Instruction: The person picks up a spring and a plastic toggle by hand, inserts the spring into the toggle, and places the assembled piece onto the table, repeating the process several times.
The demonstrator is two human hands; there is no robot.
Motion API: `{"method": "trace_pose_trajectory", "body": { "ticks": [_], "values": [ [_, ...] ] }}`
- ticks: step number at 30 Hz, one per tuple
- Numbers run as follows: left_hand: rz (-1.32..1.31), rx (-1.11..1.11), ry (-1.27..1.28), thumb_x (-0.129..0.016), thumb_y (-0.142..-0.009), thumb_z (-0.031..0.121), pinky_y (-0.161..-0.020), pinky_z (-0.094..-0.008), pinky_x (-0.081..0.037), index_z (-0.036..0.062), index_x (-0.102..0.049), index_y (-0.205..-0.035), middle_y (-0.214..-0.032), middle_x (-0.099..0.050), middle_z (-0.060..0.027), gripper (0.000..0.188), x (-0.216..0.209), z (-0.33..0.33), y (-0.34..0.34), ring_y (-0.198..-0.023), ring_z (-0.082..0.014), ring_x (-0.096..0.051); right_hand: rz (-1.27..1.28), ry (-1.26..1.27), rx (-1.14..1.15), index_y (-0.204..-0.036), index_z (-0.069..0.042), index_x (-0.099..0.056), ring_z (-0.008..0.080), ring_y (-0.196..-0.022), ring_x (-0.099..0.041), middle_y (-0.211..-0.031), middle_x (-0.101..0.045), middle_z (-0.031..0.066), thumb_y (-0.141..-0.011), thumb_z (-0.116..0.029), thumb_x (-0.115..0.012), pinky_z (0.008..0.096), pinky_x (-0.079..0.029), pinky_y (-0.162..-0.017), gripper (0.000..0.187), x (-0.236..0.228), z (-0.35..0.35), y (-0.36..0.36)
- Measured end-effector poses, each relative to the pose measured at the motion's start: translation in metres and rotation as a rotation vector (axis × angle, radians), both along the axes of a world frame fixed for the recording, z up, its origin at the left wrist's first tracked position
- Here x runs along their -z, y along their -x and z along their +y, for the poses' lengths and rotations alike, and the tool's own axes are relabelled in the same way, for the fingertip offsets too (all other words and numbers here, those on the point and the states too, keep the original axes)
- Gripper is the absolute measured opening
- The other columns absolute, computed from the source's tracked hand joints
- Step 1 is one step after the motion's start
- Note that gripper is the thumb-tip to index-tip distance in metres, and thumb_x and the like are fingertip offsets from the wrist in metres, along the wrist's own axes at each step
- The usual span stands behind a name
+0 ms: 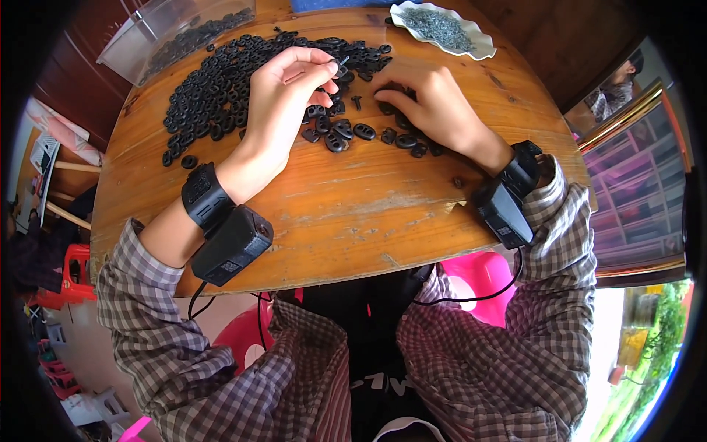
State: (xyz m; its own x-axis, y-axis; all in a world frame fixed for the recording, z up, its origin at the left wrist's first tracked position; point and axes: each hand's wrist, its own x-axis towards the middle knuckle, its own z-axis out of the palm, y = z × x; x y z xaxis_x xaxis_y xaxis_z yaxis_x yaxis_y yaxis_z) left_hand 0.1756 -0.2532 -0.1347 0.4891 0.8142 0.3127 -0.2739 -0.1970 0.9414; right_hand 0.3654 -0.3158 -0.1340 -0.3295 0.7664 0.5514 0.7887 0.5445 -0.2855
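My left hand (283, 96) is raised over the near edge of a pile of black cord-lock parts (213, 96). Its thumb and forefinger pinch a small metal spring (344, 61); a dark bit beside it is too small to make out. My right hand (434, 103) rests low on the table with fingers curled, thumb close to forefinger, and what they hold, if anything, is hidden. Between the hands lies a black T-shaped plunger (356, 102). Nearer me are several loose oval two-hole cord-lock pieces (364, 132), some partly under my right hand.
A scalloped white dish (482, 51) of small grey springs stands at the far right of the wooden table (331, 214). At the far left is a clear plastic bin (136, 44) with black parts. Black devices with cables (234, 244) are strapped to both wrists.
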Motion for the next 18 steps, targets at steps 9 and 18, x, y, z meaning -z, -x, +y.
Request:
{"method": "trace_pose_trajectory", "body": {
  "ticks": [9,18],
  "values": [
    [-0.001,0.033,0.017,-0.057,-0.079,0.005,-0.058,-0.0224,-0.046,-0.0011,-0.057,-0.087,-0.078,-0.059,-0.0063,0.010,-0.0009,-0.0020,-0.0013,-0.066,-0.0112,-0.056,0.484,0.225,0.014,-0.099,0.003,-0.059,0.0125,-0.080,-0.059,-0.096,-0.061,0.0088,-0.081,0.003,-0.053,0.0229,-0.049,-0.075,0.019,-0.0023,-0.0010,-0.0009],
    [0.021,0.040,0.025,-0.056,-0.079,0.004,-0.058,-0.0230,-0.047,-0.0015,-0.057,-0.087,-0.077,-0.058,-0.0063,0.009,-0.0013,-0.0023,-0.0012,-0.066,-0.0114,-0.056,0.581,0.347,-0.053,-0.109,0.006,-0.054,0.0168,-0.089,-0.060,-0.103,-0.059,0.0116,-0.081,0.007,-0.049,0.0243,-0.049,-0.078,0.029,-0.0024,-0.0012,-0.0002]
  ]
}}
